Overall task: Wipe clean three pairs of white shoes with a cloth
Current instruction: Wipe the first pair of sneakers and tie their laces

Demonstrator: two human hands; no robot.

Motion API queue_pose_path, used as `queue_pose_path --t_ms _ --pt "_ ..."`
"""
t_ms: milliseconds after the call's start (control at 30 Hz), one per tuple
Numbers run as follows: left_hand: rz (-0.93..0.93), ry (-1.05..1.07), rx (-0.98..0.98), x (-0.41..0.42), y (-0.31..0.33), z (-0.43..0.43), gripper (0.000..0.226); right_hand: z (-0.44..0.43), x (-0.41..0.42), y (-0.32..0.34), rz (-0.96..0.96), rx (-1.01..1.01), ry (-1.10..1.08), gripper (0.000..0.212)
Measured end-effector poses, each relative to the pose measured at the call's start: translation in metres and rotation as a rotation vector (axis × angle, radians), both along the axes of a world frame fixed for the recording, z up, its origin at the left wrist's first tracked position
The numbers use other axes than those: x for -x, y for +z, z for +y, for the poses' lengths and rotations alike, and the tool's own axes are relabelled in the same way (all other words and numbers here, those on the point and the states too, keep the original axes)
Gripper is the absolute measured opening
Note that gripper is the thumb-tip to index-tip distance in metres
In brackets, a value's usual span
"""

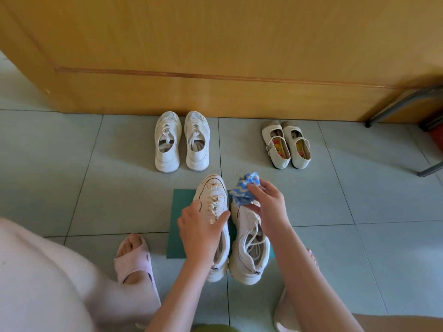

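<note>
Two white chunky sneakers stand side by side on a green mat (179,212) in front of me. The left sneaker (213,195) has yellowish stains on its toe and laces; my left hand (200,230) grips it across the tongue. The right sneaker (249,250) sits beside it. My right hand (268,202) pinches a crumpled blue-and-white cloth (245,189) just above that sneaker's toe. A second pair of white lace-up sneakers (182,141) stands farther off by the wood panel. A pair of cream strap shoes (286,144) sits to the right of them.
A tall wooden panel (215,56) closes the far side of the tiled floor (72,176). Grey metal furniture legs (402,104) stand at the far right. My foot in a pink slipper (134,257) rests left of the mat; another slipper (285,312) is at the bottom right.
</note>
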State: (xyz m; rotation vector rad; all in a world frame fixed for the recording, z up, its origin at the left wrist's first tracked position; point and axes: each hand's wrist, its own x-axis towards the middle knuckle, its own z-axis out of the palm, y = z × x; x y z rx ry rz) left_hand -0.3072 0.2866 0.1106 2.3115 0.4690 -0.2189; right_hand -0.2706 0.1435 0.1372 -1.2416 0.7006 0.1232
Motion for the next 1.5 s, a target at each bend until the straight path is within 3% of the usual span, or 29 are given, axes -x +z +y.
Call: queue_pose_path --t_ms 200,533,667,800,933,1133,1500 --pt "0.191 0.073 0.123 -0.007 -0.014 -0.007 0.088 -0.001 -0.026 -0.017 0.0 0.164 0.078 0.025" --pt "0.101 0.078 0.179 -0.001 -0.022 0.012 0.058 0.017 -0.087 -0.036 -0.16 0.812 0.361 0.028" --pt "0.08 0.069 0.192 -0.002 -0.026 0.014 0.044 0.035 -0.106 -0.051 -0.137 1.006 0.625 0.026" --pt "0.076 0.056 0.169 -0.004 -0.026 0.013 0.042 0.043 -0.102 -0.062 -0.053 0.972 0.758 0.024" --pt "0.078 0.061 0.17 -0.004 -0.028 0.013 0.042 0.044 -0.096 -0.065 -0.067 0.878 0.726 0.027" --pt "0.065 0.066 0.155 -0.005 -0.028 0.011 0.041 0.044 -0.077 -0.07 -0.148 0.963 0.631 0.024" --pt "0.079 0.048 0.139 -0.007 -0.024 0.01 0.041 0.041 -0.045 -0.066 -0.09 1.027 0.641 0.027"
